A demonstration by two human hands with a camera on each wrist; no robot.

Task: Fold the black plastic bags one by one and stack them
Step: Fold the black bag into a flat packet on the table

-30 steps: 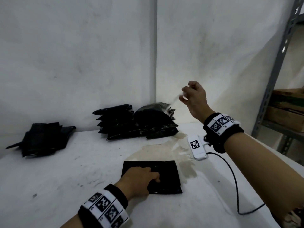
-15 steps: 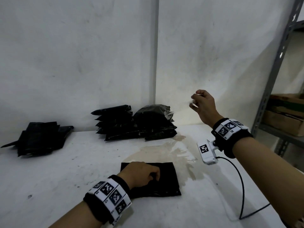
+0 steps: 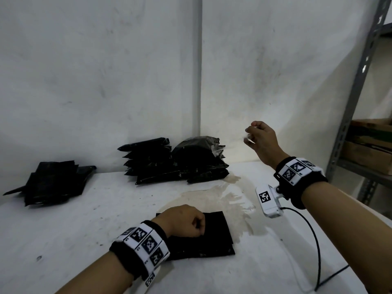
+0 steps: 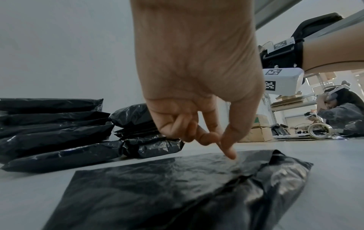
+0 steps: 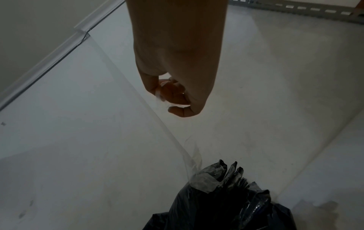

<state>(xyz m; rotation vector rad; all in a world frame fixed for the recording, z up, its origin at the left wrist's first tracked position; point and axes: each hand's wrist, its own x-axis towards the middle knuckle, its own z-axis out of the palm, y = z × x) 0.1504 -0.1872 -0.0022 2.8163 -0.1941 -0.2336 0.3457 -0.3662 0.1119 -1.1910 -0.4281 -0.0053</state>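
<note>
A folded black bag lies flat on the white table in front of me. My left hand rests on it with fingers curled and the thumb tip touching the plastic. My right hand is raised near the wall and pinches a strip of clear tape. The tape runs down to the taped top of a black bag bundle. A pile of folded bags lies at the far left.
Stacked packs of black bags stand against the wall beside the bundle. A brownish stain marks the table's middle. A metal shelf with cardboard boxes stands on the right. A black cable trails under my right forearm.
My left hand's fingers, earlier lying on the folded bag, have curled into a fist. My right hand has dropped slightly and shifted right, still holding the tape.
</note>
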